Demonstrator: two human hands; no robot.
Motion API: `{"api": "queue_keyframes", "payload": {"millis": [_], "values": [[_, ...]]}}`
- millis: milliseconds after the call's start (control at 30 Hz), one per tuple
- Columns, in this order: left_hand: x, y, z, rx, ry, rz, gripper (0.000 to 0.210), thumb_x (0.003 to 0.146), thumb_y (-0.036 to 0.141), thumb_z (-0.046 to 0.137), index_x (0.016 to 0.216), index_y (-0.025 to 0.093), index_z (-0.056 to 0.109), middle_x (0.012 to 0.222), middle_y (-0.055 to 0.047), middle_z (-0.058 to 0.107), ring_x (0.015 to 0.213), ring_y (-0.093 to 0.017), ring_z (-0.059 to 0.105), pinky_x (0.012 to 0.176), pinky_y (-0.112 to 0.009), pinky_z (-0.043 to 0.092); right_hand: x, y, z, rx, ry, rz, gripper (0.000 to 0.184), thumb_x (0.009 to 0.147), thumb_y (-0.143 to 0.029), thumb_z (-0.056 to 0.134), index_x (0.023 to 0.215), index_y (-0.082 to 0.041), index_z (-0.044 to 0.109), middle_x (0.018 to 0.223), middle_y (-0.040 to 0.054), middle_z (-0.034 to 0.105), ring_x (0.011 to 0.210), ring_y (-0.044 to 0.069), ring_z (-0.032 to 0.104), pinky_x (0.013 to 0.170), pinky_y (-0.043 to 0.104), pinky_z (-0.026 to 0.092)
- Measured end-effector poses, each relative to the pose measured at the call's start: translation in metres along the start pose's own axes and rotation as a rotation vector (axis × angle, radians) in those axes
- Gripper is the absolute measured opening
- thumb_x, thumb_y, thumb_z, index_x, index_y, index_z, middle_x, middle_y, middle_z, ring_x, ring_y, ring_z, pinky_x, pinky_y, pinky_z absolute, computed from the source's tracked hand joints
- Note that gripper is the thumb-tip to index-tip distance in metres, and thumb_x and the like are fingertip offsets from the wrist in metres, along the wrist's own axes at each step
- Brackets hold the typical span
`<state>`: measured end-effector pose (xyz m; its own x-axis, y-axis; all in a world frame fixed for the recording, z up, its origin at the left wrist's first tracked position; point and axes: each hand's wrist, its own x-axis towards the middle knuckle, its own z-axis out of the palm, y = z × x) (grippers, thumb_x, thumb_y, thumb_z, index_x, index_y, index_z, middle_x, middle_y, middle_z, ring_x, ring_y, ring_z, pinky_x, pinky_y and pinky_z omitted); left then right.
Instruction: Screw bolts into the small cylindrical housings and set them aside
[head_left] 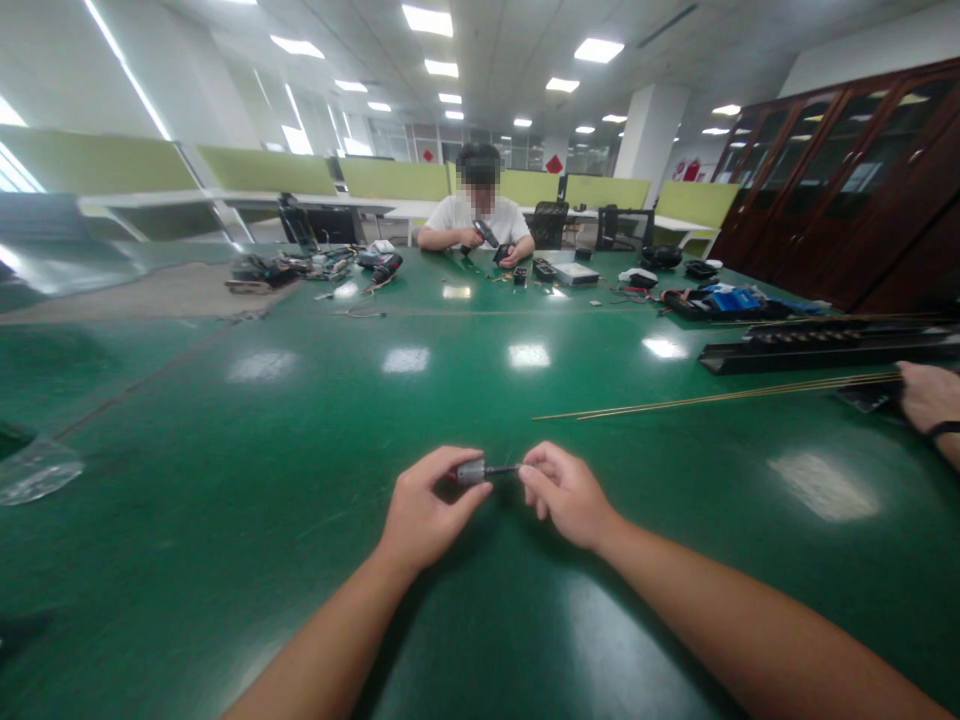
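Between the thumb and fingers of my left hand [431, 505] is a small grey metal cylinder [471, 472] that looks like a small motor. A thin dark shaft [501, 470] sticks out of its right end, lying about level. My right hand [564, 492] pinches the far end of that shaft, and its fingertips hide the tip. Both hands are held above the green tabletop [300, 560], close to each other.
Long thin brass-coloured rods [660, 404] and a black channel [795, 352] lie on the right, near another person's hand [930, 400]. Across the table a person [478, 215] holds a tool. A power drill [384, 268], cables and parts line the far edge. A clear plastic bag [41, 475] lies left.
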<state>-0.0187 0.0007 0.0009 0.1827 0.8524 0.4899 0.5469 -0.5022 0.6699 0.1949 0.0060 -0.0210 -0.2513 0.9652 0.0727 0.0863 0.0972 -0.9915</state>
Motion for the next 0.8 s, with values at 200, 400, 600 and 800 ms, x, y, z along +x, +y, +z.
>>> {"api": "queue_keyframes", "payload": {"millis": [200, 400, 600, 800], "values": [[0.002, 0.000, 0.001, 0.024, 0.039, -0.144, 0.030, 0.079, 0.045, 0.074, 0.097, 0.021, 0.073, 0.093, -0.005, 0.074, 0.082, -0.021, 0.068, 0.076, -0.033, 0.053, 0.006, 0.004, -0.003, 0.184, 0.074, 0.045, 0.051, 0.094, -0.062, 0.041, 0.065, -0.020, 0.044, 0.045, -0.0034, 0.051, 0.035, 0.009, 0.043, 0.038, 0.021, 0.031], [0.008, -0.013, 0.004, -0.268, 0.114, -0.377, 0.047, 0.076, 0.049, 0.074, 0.107, 0.014, 0.066, 0.098, -0.010, 0.074, 0.087, -0.022, 0.071, 0.084, -0.036, 0.056, 0.009, 0.007, -0.001, 0.128, -0.015, 0.015, 0.055, 0.094, -0.065, 0.041, 0.062, -0.020, 0.045, 0.045, -0.0029, 0.050, 0.037, 0.009, 0.042, 0.040, 0.022, 0.032], [0.015, -0.020, 0.009, -0.470, 0.252, -0.466, 0.057, 0.069, 0.042, 0.081, 0.111, 0.015, 0.054, 0.110, -0.014, 0.071, 0.102, -0.024, 0.070, 0.098, -0.041, 0.053, 0.010, 0.006, 0.000, -0.018, -0.062, -0.051, 0.059, 0.098, -0.060, 0.039, 0.057, -0.018, 0.052, 0.049, -0.0010, 0.053, 0.041, 0.010, 0.047, 0.046, 0.022, 0.037], [0.003, 0.003, -0.034, -0.249, 0.273, -0.499, 0.055, 0.072, 0.051, 0.077, 0.113, 0.015, 0.066, 0.109, -0.014, 0.073, 0.103, -0.027, 0.070, 0.098, -0.043, 0.054, 0.010, 0.005, -0.002, -0.065, -0.093, -0.080, 0.058, 0.100, -0.055, 0.037, 0.058, -0.018, 0.053, 0.050, -0.0009, 0.054, 0.042, 0.010, 0.049, 0.048, 0.022, 0.039]]}}
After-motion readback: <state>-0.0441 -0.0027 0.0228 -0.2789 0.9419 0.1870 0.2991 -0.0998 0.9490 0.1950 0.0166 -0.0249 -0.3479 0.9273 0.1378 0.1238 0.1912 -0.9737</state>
